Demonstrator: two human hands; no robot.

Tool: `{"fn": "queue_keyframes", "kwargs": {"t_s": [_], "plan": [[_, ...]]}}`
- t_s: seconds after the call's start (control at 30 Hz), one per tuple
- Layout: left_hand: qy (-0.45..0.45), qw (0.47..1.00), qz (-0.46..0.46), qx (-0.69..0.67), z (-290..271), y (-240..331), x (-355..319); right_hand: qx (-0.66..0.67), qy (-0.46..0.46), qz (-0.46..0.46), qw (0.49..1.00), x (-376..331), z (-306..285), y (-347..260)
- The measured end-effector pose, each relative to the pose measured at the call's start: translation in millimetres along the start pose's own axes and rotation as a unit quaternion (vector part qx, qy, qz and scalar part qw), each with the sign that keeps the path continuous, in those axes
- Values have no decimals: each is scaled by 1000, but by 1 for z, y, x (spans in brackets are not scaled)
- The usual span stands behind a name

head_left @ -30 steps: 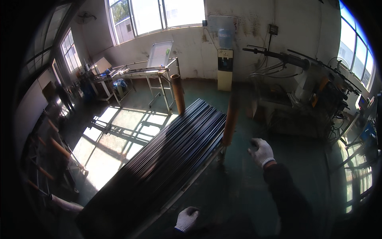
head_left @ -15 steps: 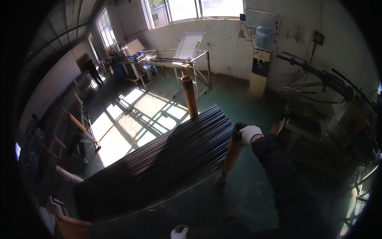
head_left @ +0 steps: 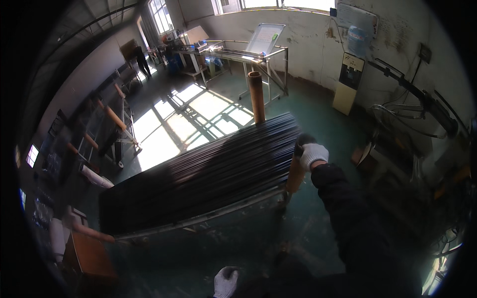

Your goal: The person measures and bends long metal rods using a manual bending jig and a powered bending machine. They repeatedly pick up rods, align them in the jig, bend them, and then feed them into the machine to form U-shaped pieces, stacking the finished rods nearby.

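Green workshop floor (head_left: 310,107) underneath | long black strips (head_left: 223,159) stacked on rack (head_left: 238,207) | right hand (head_left: 314,155) at top of near brown tube (head_left: 296,176), fingers clamped on it | left hand (head_left: 226,282) low, fingers: cannot tell | stacking apparently done, no strip lifted

Carrier is a rack (head_left: 238,210), pale metal rail along its near edge, set on a green floor (head_left: 318,102). Long dark strips (head_left: 198,174) lie on it lengthwise, packed side by side, covering most of the top. Right end: brown far tube (head_left: 257,99) and near tube (head_left: 295,178), one per side.
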State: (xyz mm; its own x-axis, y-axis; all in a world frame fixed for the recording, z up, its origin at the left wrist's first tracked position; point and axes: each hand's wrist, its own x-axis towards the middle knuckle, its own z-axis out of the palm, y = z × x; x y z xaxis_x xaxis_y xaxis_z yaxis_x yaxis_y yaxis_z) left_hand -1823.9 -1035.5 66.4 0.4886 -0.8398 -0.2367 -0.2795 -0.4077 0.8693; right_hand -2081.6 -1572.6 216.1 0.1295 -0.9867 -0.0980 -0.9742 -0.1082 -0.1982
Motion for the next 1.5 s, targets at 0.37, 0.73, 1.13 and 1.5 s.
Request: {"fn": "queue_keyframes", "kwargs": {"t_s": [0.37, 0.73, 1.13, 1.5], "plan": [[44, 977, -207, -3, -33, -99, -23, -24, 8, -1, 1000, -15, 14, -38], [161, 983, -68, -51, -64, -53, 118, 603, 163, -3, 781, 114, 103, 70], [107, 987, -118, -11, 107, 63, 61, 631, -298, -163, 697, 231, 193, 63], [217, 969, -116, 18, 110, -15, -107, 464, -61, -386, 795, 132, 139, 43]]}}
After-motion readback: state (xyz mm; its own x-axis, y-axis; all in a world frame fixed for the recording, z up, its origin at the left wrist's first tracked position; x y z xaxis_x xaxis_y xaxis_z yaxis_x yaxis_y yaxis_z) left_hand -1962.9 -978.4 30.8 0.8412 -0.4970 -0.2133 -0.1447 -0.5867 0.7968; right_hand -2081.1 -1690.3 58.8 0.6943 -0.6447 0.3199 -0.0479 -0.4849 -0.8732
